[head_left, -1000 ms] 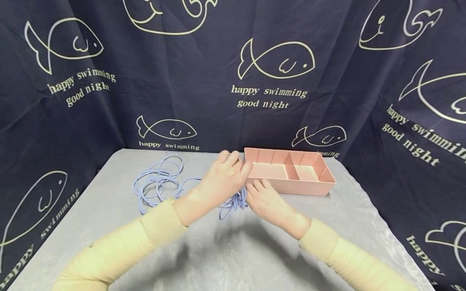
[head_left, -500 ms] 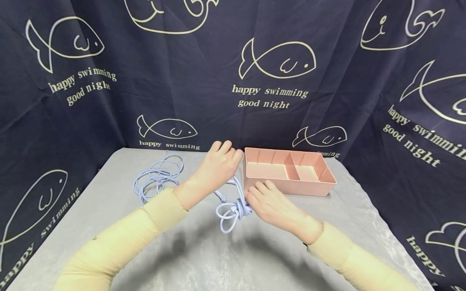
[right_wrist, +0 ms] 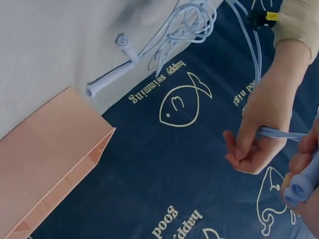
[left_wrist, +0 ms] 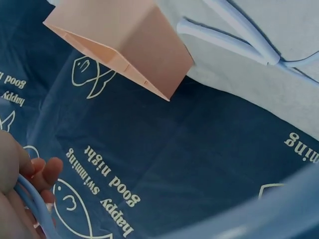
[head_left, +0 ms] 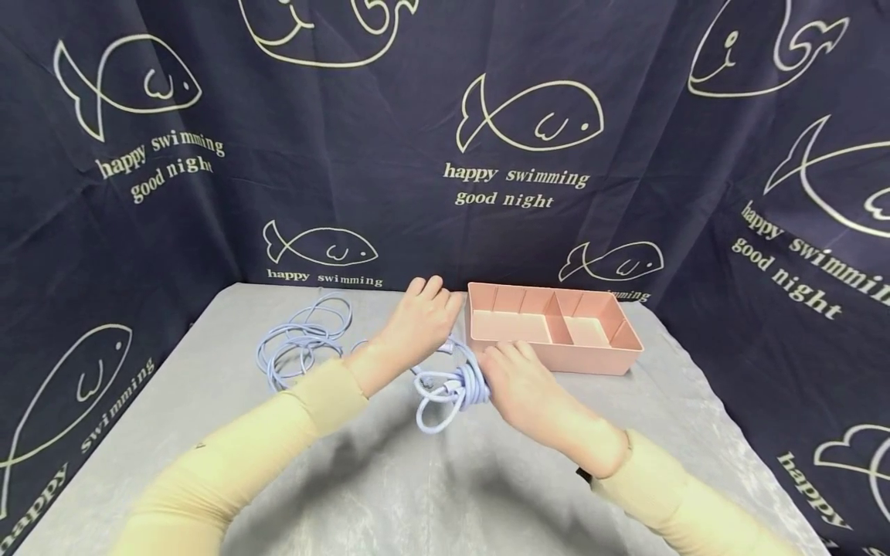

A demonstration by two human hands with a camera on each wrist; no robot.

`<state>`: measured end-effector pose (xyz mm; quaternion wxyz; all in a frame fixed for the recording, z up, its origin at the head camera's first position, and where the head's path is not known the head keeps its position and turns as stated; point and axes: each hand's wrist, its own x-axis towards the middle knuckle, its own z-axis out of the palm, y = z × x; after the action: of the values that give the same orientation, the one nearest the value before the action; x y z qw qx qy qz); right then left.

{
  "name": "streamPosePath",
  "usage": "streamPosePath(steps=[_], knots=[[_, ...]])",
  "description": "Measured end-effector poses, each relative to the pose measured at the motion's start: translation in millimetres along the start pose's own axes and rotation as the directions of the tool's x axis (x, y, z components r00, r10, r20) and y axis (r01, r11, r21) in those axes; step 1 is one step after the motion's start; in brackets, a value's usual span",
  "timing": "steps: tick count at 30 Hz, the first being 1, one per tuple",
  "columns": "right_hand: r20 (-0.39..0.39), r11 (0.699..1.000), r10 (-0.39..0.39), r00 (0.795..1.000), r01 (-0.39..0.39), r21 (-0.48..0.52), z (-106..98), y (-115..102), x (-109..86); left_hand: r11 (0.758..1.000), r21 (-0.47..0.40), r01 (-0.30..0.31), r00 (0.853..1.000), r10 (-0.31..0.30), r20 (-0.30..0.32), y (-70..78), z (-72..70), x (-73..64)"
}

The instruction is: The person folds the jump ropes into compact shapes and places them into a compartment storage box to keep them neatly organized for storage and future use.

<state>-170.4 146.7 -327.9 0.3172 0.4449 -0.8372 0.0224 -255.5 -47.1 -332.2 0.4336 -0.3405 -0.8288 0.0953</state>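
My left hand [head_left: 420,320] grips a strand of pale blue skipping rope [left_wrist: 35,204], its fingers curled round it. In the head view, my right hand [head_left: 521,386] holds a bundle of the same rope [head_left: 474,384], wound in several turns with loose loops sticking out to the left. The right wrist view shows blue handles [right_wrist: 301,188] in the right hand's grip, with rope stretched from them to the left hand. A second skipping rope [head_left: 302,344] lies loosely coiled on the table at the left, its two handles [right_wrist: 112,78] visible in the right wrist view.
A pink tray [head_left: 556,355] with a divider stands at the back of the table, just beyond the right hand. Dark blue fish-print cloth [head_left: 403,154] hangs behind and at both sides. Grey cloth [head_left: 417,502] covers the table.
The right hand has moved slightly right with the bundle, which shows more of its turns and loops. The left hand has shifted up and left, apart from the right hand.
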Motion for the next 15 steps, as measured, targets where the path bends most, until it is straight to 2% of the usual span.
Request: streamPosePath(steps=[2,5,10,12,15], knots=[[-0.021,0.997,0.066,0.998,-0.065,0.032,-2,1,0.7,1.000,-0.001,0.019,1.000,-0.019,-0.021,0.5,2.9,-1.9],[-0.092,0.994,0.099,0.991,-0.094,0.059,-3,5,0.7,1.000,-0.006,0.028,0.999,-0.028,-0.034,2.2,8.0,-5.8],[-0.186,0.991,0.116,0.976,-0.103,0.082,-1,9,3.1,1.000,-0.022,0.005,1.000,-0.005,0.014,9.0,14.3,-12.6],[-0.216,0.985,0.155,0.964,-0.135,0.103,-1,9,5.3,1.000,-0.022,-0.005,0.999,0.006,0.038,12.6,15.3,-14.7],[-0.260,0.974,0.225,0.939,-0.207,0.097,0,10,7.9,1.000,-0.002,-0.022,0.999,0.022,0.038,18.5,17.4,-17.8]])
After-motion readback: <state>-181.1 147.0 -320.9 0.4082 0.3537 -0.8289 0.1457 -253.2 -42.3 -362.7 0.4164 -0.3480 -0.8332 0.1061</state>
